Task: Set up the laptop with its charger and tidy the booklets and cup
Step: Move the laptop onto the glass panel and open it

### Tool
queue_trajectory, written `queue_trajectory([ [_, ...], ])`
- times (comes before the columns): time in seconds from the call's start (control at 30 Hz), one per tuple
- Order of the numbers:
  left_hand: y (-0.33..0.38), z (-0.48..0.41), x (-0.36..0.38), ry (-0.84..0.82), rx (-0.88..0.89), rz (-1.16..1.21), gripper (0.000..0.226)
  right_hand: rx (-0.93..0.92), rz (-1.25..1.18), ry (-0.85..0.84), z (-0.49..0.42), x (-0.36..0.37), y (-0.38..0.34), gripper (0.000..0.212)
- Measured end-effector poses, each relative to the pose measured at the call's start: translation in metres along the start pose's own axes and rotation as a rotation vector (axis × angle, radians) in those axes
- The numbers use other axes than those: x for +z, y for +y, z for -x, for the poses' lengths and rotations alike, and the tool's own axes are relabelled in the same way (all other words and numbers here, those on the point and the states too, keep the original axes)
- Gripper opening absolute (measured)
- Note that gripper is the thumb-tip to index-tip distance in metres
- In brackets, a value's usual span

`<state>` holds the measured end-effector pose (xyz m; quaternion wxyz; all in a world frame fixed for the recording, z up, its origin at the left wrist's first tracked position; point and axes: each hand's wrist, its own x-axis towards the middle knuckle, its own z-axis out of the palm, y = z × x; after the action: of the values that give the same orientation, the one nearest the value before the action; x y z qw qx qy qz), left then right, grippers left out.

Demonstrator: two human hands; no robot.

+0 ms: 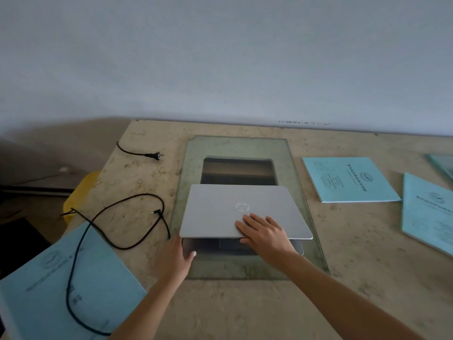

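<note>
A silver laptop (235,209) lies on a glass pane (296,168) in the middle of the table, its lid raised a little at the front. My right hand (263,233) grips the lid's front edge, fingers on top and thumb under it. My left hand (176,256) presses on the laptop's base at its front left corner. The black charger cable (81,241) loops across the table on the left, its small plug (155,212) lying free beside the laptop. Blue booklets lie at the front left (49,290), back right (348,179) and far right (426,214). No cup is in view.
A black mains plug (155,155) with its cord lies at the table's back left. A yellow object (78,192) sits beyond the left table edge. Another glass pane's corner (441,165) shows at far right. The wall stands right behind the table.
</note>
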<state>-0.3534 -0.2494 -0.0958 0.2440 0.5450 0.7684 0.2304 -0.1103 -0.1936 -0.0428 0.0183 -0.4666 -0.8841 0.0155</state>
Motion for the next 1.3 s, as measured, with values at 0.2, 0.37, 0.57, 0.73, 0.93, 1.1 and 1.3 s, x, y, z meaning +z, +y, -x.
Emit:
queue_trajectory([
  [0.2,0.001,-0.016,-0.009,-0.179,0.057,-0.089,0.087,0.041,-0.158,0.204,-0.035,-0.058,0.011,0.036],
  [0.37,0.003,-0.033,-0.019,-0.357,0.126,-0.208,0.105,0.142,-0.159,0.335,-0.067,-0.093,0.023,0.026],
  [0.57,0.015,-0.053,-0.026,-0.472,0.175,-0.372,0.119,0.311,-0.236,0.307,-0.107,-0.119,0.028,0.021],
  [0.73,0.026,-0.068,-0.030,-0.541,0.220,-0.484,0.130,0.413,-0.327,0.337,-0.141,-0.122,0.032,0.022],
  [0.93,0.030,-0.084,-0.034,-0.603,0.300,-0.566,0.140,0.434,-0.326,0.385,-0.175,-0.117,0.049,0.025],
  [1.1,0.019,-0.084,-0.032,-0.607,0.292,-0.497,0.138,0.483,-0.354,0.396,-0.207,-0.113,0.062,0.024],
  [1.3,0.015,-0.083,-0.036,-0.593,0.289,-0.403,0.136,0.509,-0.337,0.389,-0.229,-0.103,0.071,0.026],
])
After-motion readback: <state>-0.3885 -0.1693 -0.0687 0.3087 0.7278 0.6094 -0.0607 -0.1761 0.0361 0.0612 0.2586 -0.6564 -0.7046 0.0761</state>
